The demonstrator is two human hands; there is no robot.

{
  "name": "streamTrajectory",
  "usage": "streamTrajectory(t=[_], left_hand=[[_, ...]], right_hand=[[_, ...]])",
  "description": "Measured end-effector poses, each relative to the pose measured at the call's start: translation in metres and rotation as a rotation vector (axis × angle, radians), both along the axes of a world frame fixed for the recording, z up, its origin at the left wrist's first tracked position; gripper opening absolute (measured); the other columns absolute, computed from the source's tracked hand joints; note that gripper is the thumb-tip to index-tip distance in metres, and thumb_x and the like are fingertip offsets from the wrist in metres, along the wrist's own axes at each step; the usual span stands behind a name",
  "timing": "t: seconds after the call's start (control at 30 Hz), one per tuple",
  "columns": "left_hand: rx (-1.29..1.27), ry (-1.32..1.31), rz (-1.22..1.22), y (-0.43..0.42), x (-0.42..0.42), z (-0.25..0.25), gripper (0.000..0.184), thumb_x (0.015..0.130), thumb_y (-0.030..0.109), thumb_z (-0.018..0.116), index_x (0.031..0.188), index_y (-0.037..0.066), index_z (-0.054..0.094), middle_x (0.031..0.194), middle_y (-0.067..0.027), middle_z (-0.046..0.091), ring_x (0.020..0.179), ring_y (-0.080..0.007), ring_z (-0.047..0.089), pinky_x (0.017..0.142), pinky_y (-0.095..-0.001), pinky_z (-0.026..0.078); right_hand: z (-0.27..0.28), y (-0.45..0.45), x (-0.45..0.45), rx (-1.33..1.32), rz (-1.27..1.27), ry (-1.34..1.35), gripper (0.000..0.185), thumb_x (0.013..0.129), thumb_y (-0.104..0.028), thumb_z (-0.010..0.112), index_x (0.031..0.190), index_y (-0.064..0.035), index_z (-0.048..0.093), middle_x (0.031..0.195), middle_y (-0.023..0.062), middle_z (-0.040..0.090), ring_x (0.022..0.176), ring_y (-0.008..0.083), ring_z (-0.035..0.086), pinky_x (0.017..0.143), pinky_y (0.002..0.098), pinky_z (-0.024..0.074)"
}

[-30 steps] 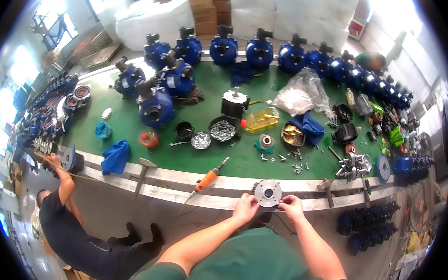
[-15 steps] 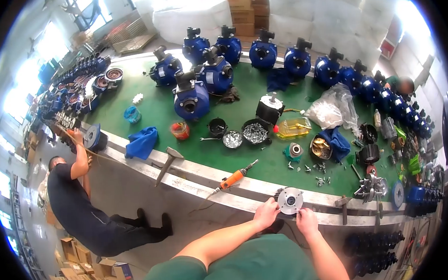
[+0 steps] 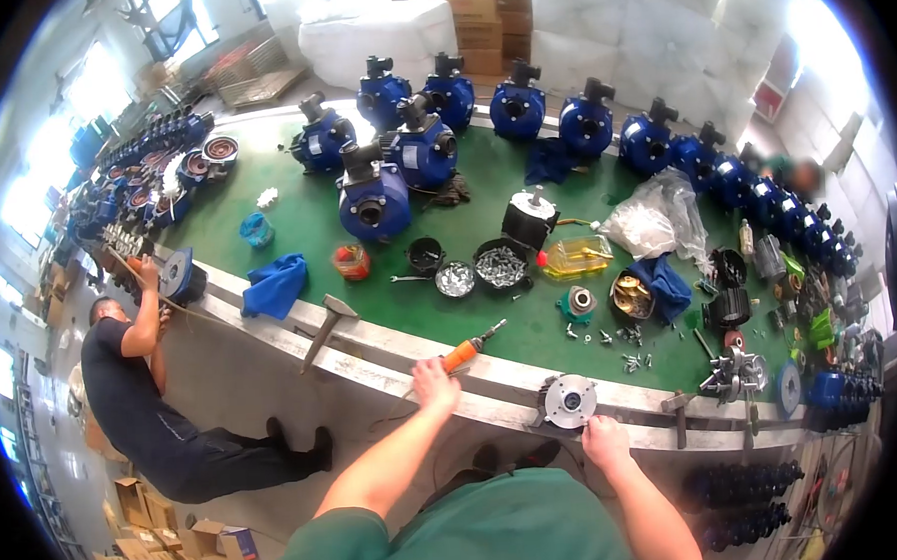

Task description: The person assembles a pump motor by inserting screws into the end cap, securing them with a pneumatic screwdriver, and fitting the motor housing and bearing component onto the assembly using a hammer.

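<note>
My left hand (image 3: 436, 385) is closed round the rear part of an orange power screwdriver (image 3: 461, 355), whose metal tip points up and right over the table's edge. A round silver motor flange (image 3: 570, 402) with a dark centre rests on the metal rail at the front. At its lower right edge is my right hand (image 3: 606, 440), with fingers pressed together; what they hold, if anything, is too small to tell. Loose screws (image 3: 636, 362) lie on the green table beyond the flange, near a teal-based part (image 3: 577, 303).
Blue pumps (image 3: 375, 198) line the green table (image 3: 296, 223). A hammer (image 3: 328, 330) and blue cloth (image 3: 276, 286) lie left, bowls of screws (image 3: 501, 266) and a yellow liquid bottle (image 3: 575, 257) centrally. A co-worker (image 3: 133, 394) stands at left; another person is partly visible at far right.
My left hand has left the flange, moved left and taken hold of the orange screwdriver. My right hand remains beside the flange.
</note>
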State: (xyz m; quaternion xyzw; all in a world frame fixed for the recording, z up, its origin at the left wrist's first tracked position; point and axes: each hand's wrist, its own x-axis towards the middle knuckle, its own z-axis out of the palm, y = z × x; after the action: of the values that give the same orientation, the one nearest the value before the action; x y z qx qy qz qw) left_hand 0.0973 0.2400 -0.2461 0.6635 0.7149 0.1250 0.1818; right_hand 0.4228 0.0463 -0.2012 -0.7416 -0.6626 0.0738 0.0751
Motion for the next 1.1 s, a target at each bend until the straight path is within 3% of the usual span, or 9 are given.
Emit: streamTrajectory(t=[0.07,0.23,0.37,0.63,0.87,0.9,0.97,1.03,1.1], left_hand=[[-0.084,0.047,0.021,0.012,-0.02,-0.013,0.048,0.078,0.017,0.071,0.121,0.008,0.051,0.124,-0.0193,0.05,0.118,-0.0384,0.05,0.1,-0.054,0.044],[-0.322,-0.055,-0.116,0.035,-0.042,-0.015,0.041,0.083,0.014,0.066,0.121,0.004,0.054,0.119,-0.0202,0.064,0.117,-0.0375,0.059,0.1,-0.0485,0.048],[-0.367,-0.06,-0.161,0.042,-0.035,0.017,0.036,0.081,0.014,0.065,0.115,0.002,0.06,0.107,-0.0231,0.07,0.107,-0.0396,0.066,0.094,-0.048,0.051],[-0.337,-0.248,-0.171,0.027,-0.031,0.015,0.028,0.079,0.012,0.065,0.104,-0.001,0.066,0.1,-0.0263,0.069,0.101,-0.0405,0.068,0.088,-0.0473,0.052],[-0.064,-0.179,-0.411,0.004,-0.015,0.102,0.024,0.082,0.01,0.065,0.105,0.003,0.061,0.109,-0.0188,0.061,0.098,-0.0413,0.064,0.086,-0.05,0.052],[-0.026,-0.173,-0.452,0.002,-0.008,0.125,0.025,0.081,0.009,0.065,0.105,0.004,0.06,0.108,-0.0173,0.06,0.096,-0.041,0.065,0.084,-0.0502,0.053],[0.113,-0.122,-0.611,0.003,0.008,0.177,0.021,0.081,0.008,0.065,0.101,0.005,0.059,0.103,-0.0151,0.058,0.089,-0.0394,0.065,0.077,-0.0498,0.053],[0.319,-0.074,-0.795,0.008,0.03,0.21,0.015,0.08,0.006,0.065,0.093,0.008,0.057,0.092,-0.0112,0.054,0.077,-0.0345,0.064,0.065,-0.0461,0.053],[0.49,0.032,-1.0,0.012,0.06,0.251,0.015,0.078,0.007,0.066,0.092,0.009,0.06,0.089,-0.0078,0.055,0.077,-0.0268,0.066,0.065,-0.0393,0.054]], right_hand=[[0.004,0.002,-0.001,-0.038,0.004,0.002,0.023,0.09,-0.024,0.063,0.076,-0.0053,0.066,0.08,0.0148,0.07,0.076,0.035,0.069,0.071,0.0486,0.0565],[0.005,0.004,0.002,-0.053,0.031,-0.014,0.023,0.088,-0.025,0.063,0.079,-0.004,0.066,0.082,0.0155,0.07,0.08,0.0339,0.07,0.072,0.048,0.0565],[-0.004,0.002,0.003,-0.044,0.052,-0.036,0.024,0.089,-0.026,0.063,0.078,-0.0049,0.065,0.08,0.0149,0.069,0.08,0.0338,0.069,0.073,0.0481,0.0561],[0.009,0.009,0.004,-0.04,0.098,-0.055,0.025,0.09,-0.028,0.062,0.078,-0.0065,0.065,0.077,0.014,0.068,0.076,0.0337,0.068,0.071,0.0481,0.0558],[0.023,0.027,0.021,-0.251,0.071,0.002,0.028,0.088,-0.035,0.064,0.085,-0.0073,0.069,0.077,0.0137,0.069,0.073,0.035,0.069,0.068,0.0488,0.0548],[0.029,0.034,0.026,-0.101,0.06,-0.003,0.025,0.085,-0.031,0.069,0.085,-0.0058,0.068,0.08,0.0129,0.069,0.075,0.0337,0.068,0.069,0.0465,0.0545],[0.092,0.058,0.022,0.138,0.038,0.296,0.029,0.081,-0.027,0.075,0.095,-0.0023,0.067,0.097,0.0163,0.069,0.092,0.0351,0.065,0.082,0.0442,0.055],[0.155,0.087,0.011,0.37,0.267,0.341,0.048,0.073,-0.023,0.082,0.111,-0.0005,0.064,0.113,0.017,0.065,0.107,0.0354,0.059,0.093,0.0419,0.0517],[0.192,0.112,0.011,0.283,0.443,0.325,0.067,0.069,-0.026,0.084,0.126,-0.0004,0.059,0.123,0.0169,0.062,0.118,0.037,0.055,0.1,0.0432,0.0485]])
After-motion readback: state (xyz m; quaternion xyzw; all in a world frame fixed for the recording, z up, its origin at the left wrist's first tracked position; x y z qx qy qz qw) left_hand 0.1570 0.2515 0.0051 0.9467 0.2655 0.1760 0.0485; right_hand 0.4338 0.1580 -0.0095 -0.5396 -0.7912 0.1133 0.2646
